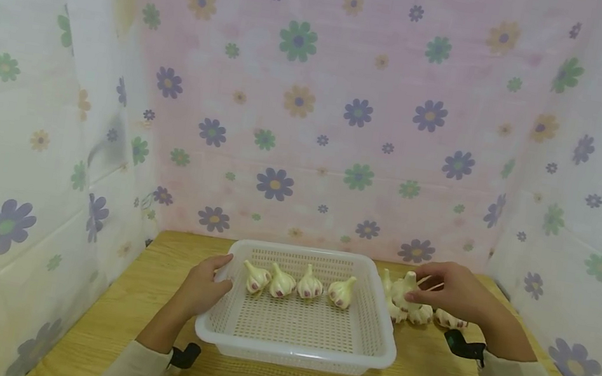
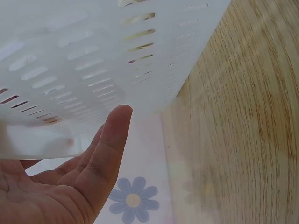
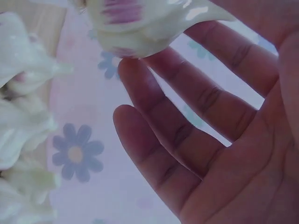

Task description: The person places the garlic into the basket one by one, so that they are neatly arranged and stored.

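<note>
A white plastic basket [image 1: 294, 350] stands on the table with several garlic bulbs [image 1: 310, 284] in a row toward its far side. My left hand [image 1: 204, 287] holds the basket's left rim; from below, the left wrist view shows the fingers [image 2: 100, 161] against its slotted wall. To the right of the basket, my right hand [image 1: 454, 291] pinches a garlic bulb [image 1: 406, 291] above a group of other bulbs [image 1: 420, 315]. The right wrist view has the held bulb [image 3: 135, 25] at the fingertips, while the lower fingers [image 3: 145, 140] extend past it.
The wooden table [image 1: 158, 296] reaches back to a flower-patterned cloth [image 1: 298, 207], with more cloth at both sides. Loose bulbs [image 3: 23, 126] lie close together below the right hand. Dark wrist devices [image 1: 465, 346] sit on both wrists.
</note>
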A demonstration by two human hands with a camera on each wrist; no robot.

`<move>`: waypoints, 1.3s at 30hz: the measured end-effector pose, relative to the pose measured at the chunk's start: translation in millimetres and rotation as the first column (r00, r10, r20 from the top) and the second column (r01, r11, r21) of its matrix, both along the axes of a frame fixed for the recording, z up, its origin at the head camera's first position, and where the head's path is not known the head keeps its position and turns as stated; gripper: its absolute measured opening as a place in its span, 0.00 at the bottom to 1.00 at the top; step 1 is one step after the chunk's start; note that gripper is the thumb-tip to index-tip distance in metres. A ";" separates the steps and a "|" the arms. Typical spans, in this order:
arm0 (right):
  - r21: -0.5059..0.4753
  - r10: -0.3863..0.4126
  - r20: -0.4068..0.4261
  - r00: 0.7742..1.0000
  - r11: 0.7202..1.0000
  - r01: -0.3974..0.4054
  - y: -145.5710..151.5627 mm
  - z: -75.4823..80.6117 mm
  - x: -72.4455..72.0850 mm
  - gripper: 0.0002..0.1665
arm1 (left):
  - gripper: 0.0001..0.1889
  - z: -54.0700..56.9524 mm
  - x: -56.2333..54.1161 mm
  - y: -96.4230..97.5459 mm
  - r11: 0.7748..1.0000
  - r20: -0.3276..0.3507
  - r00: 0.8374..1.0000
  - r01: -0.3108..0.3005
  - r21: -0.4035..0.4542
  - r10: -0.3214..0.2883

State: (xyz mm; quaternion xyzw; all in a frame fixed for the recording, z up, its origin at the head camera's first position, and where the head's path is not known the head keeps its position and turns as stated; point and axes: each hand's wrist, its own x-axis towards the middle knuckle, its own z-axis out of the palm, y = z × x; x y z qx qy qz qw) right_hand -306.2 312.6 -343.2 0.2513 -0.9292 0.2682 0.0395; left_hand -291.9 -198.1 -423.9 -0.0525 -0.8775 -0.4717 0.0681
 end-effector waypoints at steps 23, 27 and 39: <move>-0.043 0.148 0.036 0.988 0.988 -0.146 -84.8 20.4 -29.3 0.25 | 0.34 0.7 -0.2 -0.7 1.000 0.012 1.000 0.004 0.009 -0.004; -0.048 0.174 0.045 0.984 0.984 -0.172 -99.8 17.9 -35.0 0.22 | 0.34 1.9 0.7 -0.5 1.000 0.005 1.000 0.004 0.005 -0.004; -0.033 0.256 0.070 0.964 0.966 -0.255 -145.1 11.5 -45.9 0.18 | 0.34 0.6 -1.2 -1.2 1.000 0.000 1.000 -0.004 0.001 0.004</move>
